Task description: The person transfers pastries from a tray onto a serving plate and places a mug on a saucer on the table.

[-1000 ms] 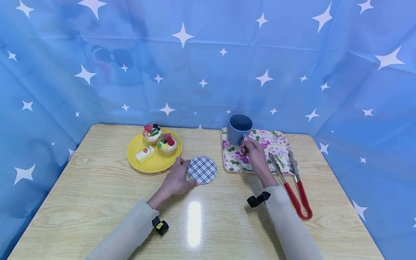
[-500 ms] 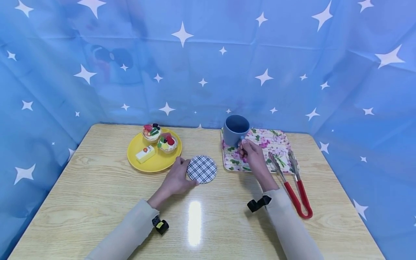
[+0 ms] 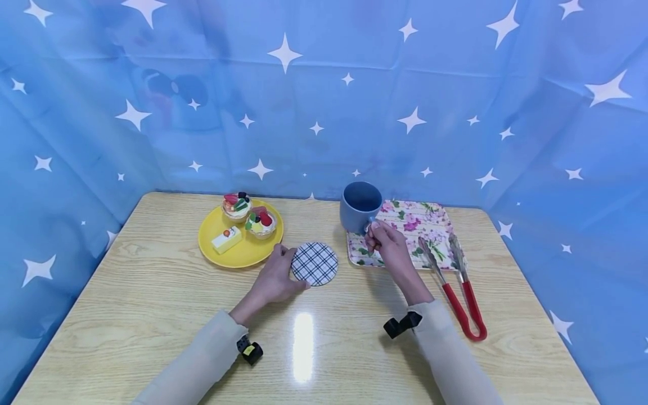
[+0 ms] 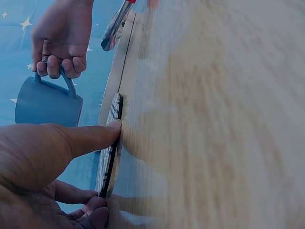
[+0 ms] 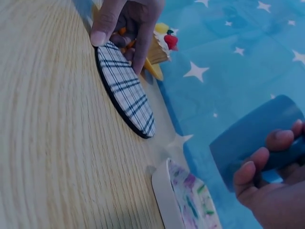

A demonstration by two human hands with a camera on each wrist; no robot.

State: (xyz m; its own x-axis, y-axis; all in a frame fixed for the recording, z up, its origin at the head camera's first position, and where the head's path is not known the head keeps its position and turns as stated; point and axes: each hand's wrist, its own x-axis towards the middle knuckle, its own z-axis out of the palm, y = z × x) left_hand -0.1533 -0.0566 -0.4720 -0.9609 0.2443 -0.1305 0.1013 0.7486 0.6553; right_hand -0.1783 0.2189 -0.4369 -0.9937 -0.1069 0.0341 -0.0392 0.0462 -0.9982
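Observation:
My right hand [image 3: 392,247] grips the handle of a blue mug [image 3: 353,216]. The mug is upright and held in the air, over the left edge of a floral tray [image 3: 430,219]; the right wrist view shows it clear of the tray. On the table, a round plaid coaster [image 3: 315,264] lies flat. My left hand [image 3: 275,278] holds it at its left side, thumb on the near edge and fingers on the far edge. In the left wrist view the thumb [image 4: 95,138] presses the coaster's dark rim.
Left of the coaster stands a yellow plate [image 3: 245,256] with two fruit tarts [image 3: 260,223] and a small cake slice [image 3: 226,241]. Red-handled tongs [image 3: 458,306] lie with their metal ends on the tray's right part. A blue star-patterned curtain [image 3: 324,84] hangs behind the table.
My right hand has moved the mug left and slightly nearer, from over the tray to its left edge. The left hand and the coaster have stayed in place.

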